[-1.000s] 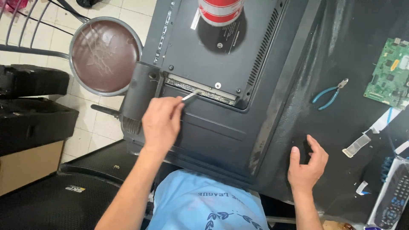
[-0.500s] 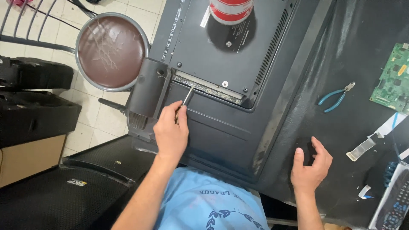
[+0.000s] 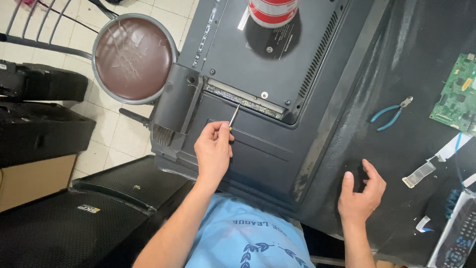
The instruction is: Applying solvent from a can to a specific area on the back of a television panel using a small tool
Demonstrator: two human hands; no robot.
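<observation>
Left hand (image 3: 213, 149) pinches a thin screwdriver (image 3: 233, 115), tip at 1 o'clock in the TV back panel (image 3: 258, 149) slot; keep it straight. Right hand (image 3: 361, 193) rests loose, empty, on the table (image 3: 396, 164).

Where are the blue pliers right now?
In the head view, the blue-handled pliers lie on the dark table to the right of the television back panel, between it and the green circuit board, up beyond the right hand.
</observation>
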